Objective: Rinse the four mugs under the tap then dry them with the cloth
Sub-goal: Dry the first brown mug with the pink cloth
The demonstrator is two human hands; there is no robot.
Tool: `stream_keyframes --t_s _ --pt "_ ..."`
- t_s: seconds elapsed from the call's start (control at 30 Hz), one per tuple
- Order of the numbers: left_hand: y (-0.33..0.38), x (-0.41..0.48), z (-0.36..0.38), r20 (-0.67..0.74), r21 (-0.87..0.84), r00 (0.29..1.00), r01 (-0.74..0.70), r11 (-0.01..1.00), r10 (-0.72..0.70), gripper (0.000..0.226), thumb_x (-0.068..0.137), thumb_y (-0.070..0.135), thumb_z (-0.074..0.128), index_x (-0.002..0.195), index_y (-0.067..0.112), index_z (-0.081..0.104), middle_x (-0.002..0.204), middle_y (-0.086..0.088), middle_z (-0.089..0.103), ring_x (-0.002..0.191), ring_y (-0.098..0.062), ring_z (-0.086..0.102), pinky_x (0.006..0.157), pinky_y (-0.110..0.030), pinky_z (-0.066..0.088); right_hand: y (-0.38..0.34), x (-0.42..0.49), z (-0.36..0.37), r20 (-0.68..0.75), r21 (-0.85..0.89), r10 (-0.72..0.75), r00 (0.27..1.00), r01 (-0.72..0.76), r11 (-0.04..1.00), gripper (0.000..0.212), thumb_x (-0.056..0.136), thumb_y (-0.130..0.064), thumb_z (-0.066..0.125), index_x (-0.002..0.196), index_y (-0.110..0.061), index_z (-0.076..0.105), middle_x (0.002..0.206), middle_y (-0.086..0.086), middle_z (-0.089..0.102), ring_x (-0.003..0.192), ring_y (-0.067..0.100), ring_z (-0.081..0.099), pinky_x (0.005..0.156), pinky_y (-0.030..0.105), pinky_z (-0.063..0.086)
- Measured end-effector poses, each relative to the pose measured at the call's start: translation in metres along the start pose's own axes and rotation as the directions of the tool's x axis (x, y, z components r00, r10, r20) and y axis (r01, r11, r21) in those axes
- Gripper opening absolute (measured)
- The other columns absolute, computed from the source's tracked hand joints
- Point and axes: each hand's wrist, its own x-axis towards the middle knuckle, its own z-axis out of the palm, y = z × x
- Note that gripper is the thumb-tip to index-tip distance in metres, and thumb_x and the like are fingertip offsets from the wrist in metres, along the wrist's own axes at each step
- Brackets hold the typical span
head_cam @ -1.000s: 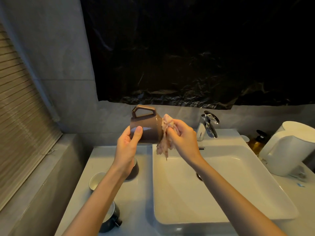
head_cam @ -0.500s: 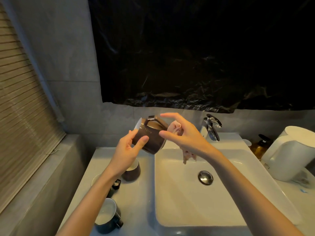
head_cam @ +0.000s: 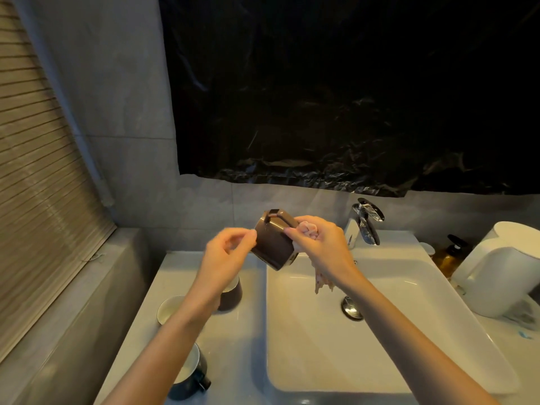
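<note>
A brown mug [head_cam: 273,245] is tilted in the air over the basin's left rim, handle on top and mouth facing down to the right. My left hand [head_cam: 229,254] pinches its base end with curled fingertips. At the mug's mouth my right hand [head_cam: 320,247] grips a bunched pink cloth [head_cam: 308,229], thumb lying on the mug by the handle; the cloth's tail hangs below the wrist. On the counter to the left stand a second brown mug [head_cam: 232,293], a white-lined mug [head_cam: 169,309] and a dark blue mug [head_cam: 190,372], all partly hidden by my left forearm.
The white basin [head_cam: 409,331] has a metal drain plug [head_cam: 352,308] and a chrome tap [head_cam: 366,225] behind it, with no water seen running. A white kettle [head_cam: 502,267] and an amber pump bottle [head_cam: 448,254] stand at the right. A blind covers the left wall.
The mug has turned so its mouth faces down and right. My left hand moved from gripping the side to pinching the base end. My right hand closed over the cloth at the mouth.
</note>
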Motion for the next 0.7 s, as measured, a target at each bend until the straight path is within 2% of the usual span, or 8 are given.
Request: stream_keyframes --t_s 0.03,0.1,0.2,0.37,0.47,0.57,0.63,0.7 --pt "0.003 0.001 0.001 0.172 -0.226 0.960 0.255 0.940 -0.219 0.020 0.096 0.032 0.053 0.102 0.018 0.066 0.098 0.004 0.070 0.063 -0.009 0.048 0.053 -0.015 0.037 0.003 -0.001 0.002 -0.007 -0.051 -0.021 1.000 0.021 0.999 0.012 0.090 -0.030 0.065 0.098 -0.023 0.071 0.091 -0.007 0.068 0.088 0.007 0.060 0.075 0.018 0.045" --pt "0.004 0.005 0.000 0.467 -0.485 0.779 0.621 0.616 -0.417 0.035 0.099 0.036 0.042 0.113 0.012 0.064 0.113 0.001 0.069 0.056 -0.007 0.049 0.047 -0.016 0.036 0.010 -0.003 0.006 -0.009 -0.148 -0.068 0.998 0.066 0.987 0.017 0.090 -0.031 0.066 0.101 -0.020 0.072 0.092 -0.003 0.068 0.087 0.011 0.059 0.075 0.024 0.046" --pt "0.001 0.013 -0.001 0.582 -0.546 0.681 0.732 0.407 -0.444 0.044 0.100 0.036 0.035 0.117 0.005 0.061 0.116 -0.003 0.068 0.052 -0.008 0.050 0.040 -0.015 0.031 0.017 -0.008 0.012 -0.016 -0.247 -0.141 0.990 0.133 0.960 0.017 0.089 -0.032 0.067 0.102 -0.023 0.071 0.085 -0.003 0.063 0.080 0.012 0.057 0.070 0.028 0.046" --pt "-0.002 0.023 0.006 0.712 -0.564 0.574 0.811 0.158 -0.405 0.029 0.098 0.029 0.040 0.102 0.008 0.059 0.063 -0.001 0.054 0.037 -0.007 0.036 0.032 -0.014 0.019 0.022 -0.021 0.024 0.065 -0.408 -0.259 0.964 0.262 0.875 0.018 0.088 -0.029 0.068 0.104 -0.020 0.067 0.084 -0.008 0.051 0.075 0.010 0.048 0.061 0.017 0.030" --pt "-0.003 0.028 0.008 0.690 -0.575 0.585 0.800 0.168 -0.426 0.026 0.100 0.026 0.038 0.085 0.012 0.054 0.058 0.002 0.047 0.032 -0.010 0.026 0.032 -0.016 0.016 0.025 -0.027 0.032 0.151 -0.426 -0.243 0.958 0.285 0.859 0.017 0.088 -0.025 0.068 0.103 -0.018 0.066 0.089 -0.001 0.059 0.081 0.016 0.054 0.061 0.019 0.032" --pt "-0.008 0.028 0.010 0.617 -0.558 0.639 0.767 0.316 -0.459 0.028 0.101 0.025 0.033 0.080 0.013 0.047 0.065 0.002 0.044 0.034 -0.011 0.024 0.036 -0.017 0.017 0.028 -0.030 0.033 0.273 -0.356 -0.179 0.945 0.272 0.894 0.021 0.089 -0.027 0.067 0.107 -0.018 0.063 0.097 -0.004 0.062 0.087 0.011 0.055 0.067 0.019 0.040" --pt "-0.016 0.028 0.012 0.548 -0.542 0.698 0.716 0.441 -0.461 0.028 0.102 0.025 0.031 0.078 0.014 0.044 0.063 0.002 0.041 0.035 -0.010 0.023 0.037 -0.017 0.019 0.024 -0.031 0.026 0.317 -0.272 -0.053 0.947 0.144 0.952 0.030 0.088 -0.032 0.068 0.114 -0.022 0.055 0.091 -0.007 0.060 0.078 0.004 0.053 0.065 0.016 0.041" --pt "-0.024 0.027 0.013 0.416 -0.500 0.794 0.607 0.618 -0.443 0.031 0.103 0.025 0.031 0.076 0.016 0.042 0.058 0.004 0.038 0.034 -0.006 0.022 0.035 -0.015 0.019 0.014 -0.030 0.014 0.409 -0.130 0.173 0.896 -0.131 0.983 0.041 0.090 -0.033 0.065 0.120 -0.023 0.040 0.082 -0.005 0.056 0.066 0.005 0.052 0.055 0.013 0.042"
